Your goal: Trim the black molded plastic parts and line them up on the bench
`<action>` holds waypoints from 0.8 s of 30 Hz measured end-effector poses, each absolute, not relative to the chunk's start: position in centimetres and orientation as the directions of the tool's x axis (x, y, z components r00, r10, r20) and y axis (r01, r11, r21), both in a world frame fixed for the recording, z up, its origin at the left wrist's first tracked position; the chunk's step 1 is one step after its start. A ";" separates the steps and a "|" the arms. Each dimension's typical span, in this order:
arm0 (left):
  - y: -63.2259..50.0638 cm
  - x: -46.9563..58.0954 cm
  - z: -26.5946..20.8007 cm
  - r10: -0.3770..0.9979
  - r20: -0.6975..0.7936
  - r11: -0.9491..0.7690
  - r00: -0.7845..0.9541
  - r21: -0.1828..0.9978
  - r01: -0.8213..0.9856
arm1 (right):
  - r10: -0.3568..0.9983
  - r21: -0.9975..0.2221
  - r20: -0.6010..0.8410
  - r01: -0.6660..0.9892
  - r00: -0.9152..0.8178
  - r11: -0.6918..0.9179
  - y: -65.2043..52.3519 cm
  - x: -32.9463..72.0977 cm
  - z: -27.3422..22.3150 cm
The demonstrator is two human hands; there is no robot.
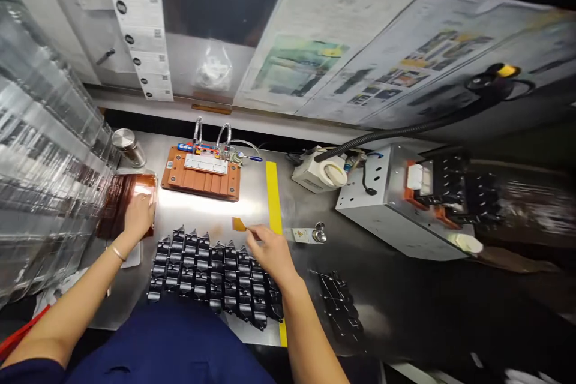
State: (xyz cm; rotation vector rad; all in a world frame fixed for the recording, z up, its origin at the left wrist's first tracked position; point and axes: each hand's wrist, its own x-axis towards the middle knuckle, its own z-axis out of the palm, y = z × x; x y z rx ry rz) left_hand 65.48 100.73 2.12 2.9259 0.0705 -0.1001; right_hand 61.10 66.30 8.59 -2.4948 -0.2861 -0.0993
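My right hand [270,250] pinches a small piece of amber film [238,224] by its edge, above the steel bench. Below and left of that hand lie rows of black moulded parts [198,267], packed side by side. At the left, my left hand [139,215] rests over a stack of glossy amber sheets [117,207]. Its fingers are bent and drawn together on the sheets. Whatever lies between those fingertips is too small to make out.
Behind the black parts stands an orange-brown fixture [201,183] with metal tubes. A metal canister [129,147] is at the back left, near clear plastic trays [49,144]. Yellow tape [273,195] crosses the bench. A white device [319,169] and a grey box [387,210] stand right.
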 end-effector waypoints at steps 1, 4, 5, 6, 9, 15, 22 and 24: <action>97.2 68.0 3.3 -0.136 -0.070 -0.960 0.988 0.255 -0.115 | 0.221 -0.549 0.134 0.258 0.966 -0.795 65.8 61.2 8.6; 84.6 76.1 5.4 -0.488 -0.069 -0.838 0.870 0.316 -0.445 | 0.329 -0.469 0.108 0.340 0.938 -0.816 64.6 61.6 9.1; 80.5 78.6 5.5 -0.538 -0.067 -0.808 0.840 0.323 -0.492 | 0.358 -0.446 0.101 0.364 0.928 -0.818 64.3 61.8 9.3; 76.8 80.9 5.5 -0.579 -0.067 -0.783 0.813 0.325 -0.531 | 0.382 -0.427 0.099 0.386 0.919 -0.817 64.0 62.0 9.5; 69.1 86.3 4.6 -0.640 -0.097 -0.749 0.762 0.302 -0.590 | 0.429 -0.414 0.103 0.431 0.897 -0.802 63.2 62.5 9.6; 67.5 89.5 2.0 -0.756 -0.209 -0.650 0.620 0.348 -0.676 | 0.455 -0.411 0.060 0.438 0.888 -0.800 62.8 64.4 8.6; 75.0 85.3 4.2 -0.830 -0.220 -0.535 0.512 0.571 -0.622 | 0.559 -0.549 0.062 0.496 0.827 -0.673 64.4 68.4 9.1; 79.8 83.7 4.7 -0.837 -0.268 -0.519 0.478 0.668 -0.533 | 0.393 -0.705 0.142 0.371 0.909 -0.605 64.3 70.0 8.1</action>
